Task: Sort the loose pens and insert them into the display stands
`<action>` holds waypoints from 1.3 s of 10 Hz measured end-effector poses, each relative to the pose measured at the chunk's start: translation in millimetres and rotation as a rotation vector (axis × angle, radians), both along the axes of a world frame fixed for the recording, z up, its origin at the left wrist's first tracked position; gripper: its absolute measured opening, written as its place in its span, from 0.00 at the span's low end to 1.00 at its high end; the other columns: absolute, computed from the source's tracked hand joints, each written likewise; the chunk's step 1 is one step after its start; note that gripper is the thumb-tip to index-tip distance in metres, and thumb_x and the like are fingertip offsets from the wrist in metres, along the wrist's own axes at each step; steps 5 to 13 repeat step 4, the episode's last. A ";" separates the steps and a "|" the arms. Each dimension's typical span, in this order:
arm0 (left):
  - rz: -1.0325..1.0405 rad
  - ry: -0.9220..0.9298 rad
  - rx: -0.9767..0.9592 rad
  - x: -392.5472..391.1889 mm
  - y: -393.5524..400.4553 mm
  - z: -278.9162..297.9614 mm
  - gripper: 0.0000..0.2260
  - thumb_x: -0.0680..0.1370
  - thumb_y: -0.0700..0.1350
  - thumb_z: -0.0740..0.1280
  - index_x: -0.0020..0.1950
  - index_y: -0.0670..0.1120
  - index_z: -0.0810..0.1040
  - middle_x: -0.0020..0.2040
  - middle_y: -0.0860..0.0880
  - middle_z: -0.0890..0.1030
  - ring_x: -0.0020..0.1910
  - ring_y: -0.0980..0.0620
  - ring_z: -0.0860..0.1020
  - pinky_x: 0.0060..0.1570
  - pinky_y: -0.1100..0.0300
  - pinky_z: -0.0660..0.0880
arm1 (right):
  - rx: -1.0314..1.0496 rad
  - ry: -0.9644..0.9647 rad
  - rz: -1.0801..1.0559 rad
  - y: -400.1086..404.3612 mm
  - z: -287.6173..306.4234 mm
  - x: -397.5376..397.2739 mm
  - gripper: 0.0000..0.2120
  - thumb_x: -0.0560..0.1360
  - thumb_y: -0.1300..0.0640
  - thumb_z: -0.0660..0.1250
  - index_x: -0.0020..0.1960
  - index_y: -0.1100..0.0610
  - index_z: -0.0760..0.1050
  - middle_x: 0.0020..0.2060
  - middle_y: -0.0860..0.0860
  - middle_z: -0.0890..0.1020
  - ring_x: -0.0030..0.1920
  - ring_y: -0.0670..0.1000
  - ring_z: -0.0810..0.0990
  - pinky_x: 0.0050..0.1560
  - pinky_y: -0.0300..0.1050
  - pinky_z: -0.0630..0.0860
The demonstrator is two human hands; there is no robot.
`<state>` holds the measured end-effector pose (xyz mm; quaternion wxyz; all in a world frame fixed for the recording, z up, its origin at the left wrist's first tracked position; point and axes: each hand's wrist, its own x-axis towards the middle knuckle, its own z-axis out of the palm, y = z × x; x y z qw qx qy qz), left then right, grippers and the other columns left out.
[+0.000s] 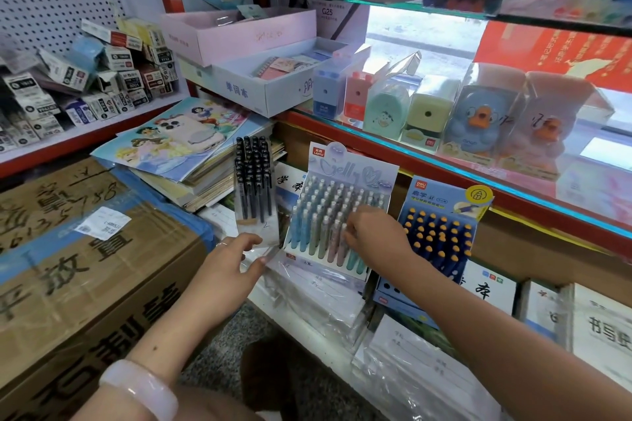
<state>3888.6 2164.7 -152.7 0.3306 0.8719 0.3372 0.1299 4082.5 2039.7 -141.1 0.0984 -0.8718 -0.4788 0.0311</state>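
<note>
A pastel display stand (352, 164) full of blue, pink and green pens stands at the centre on wrapped notebooks. My right hand (372, 232) reaches into its lower right rows, fingers curled among the pens; what they pinch is hidden. Left of it a clear stand (254, 212) holds several black pens (253, 174). My left hand (232, 263) grips the clear stand's lower edge with thumb and fingers. A dark blue stand (441, 215) with orange-tipped pens sits to the right.
Large cardboard boxes (85, 249) fill the left. Picture books (178, 140) with a phone on top lie behind the black pens. Pencil sharpeners (427, 113) line the glass shelf above. Wrapped notebook stacks (410, 352) lie at the front right.
</note>
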 end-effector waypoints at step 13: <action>-0.047 0.142 0.002 -9.0 -1.5 -7.7 0.14 0.79 0.47 0.60 0.64 0.50 0.71 0.59 0.49 0.73 0.57 0.52 0.72 0.51 0.62 0.69 | 0.142 0.005 -0.021 -11.6 5.1 6.6 0.12 0.79 0.56 0.60 0.50 0.62 0.79 0.50 0.53 0.76 0.49 0.53 0.77 0.49 0.46 0.75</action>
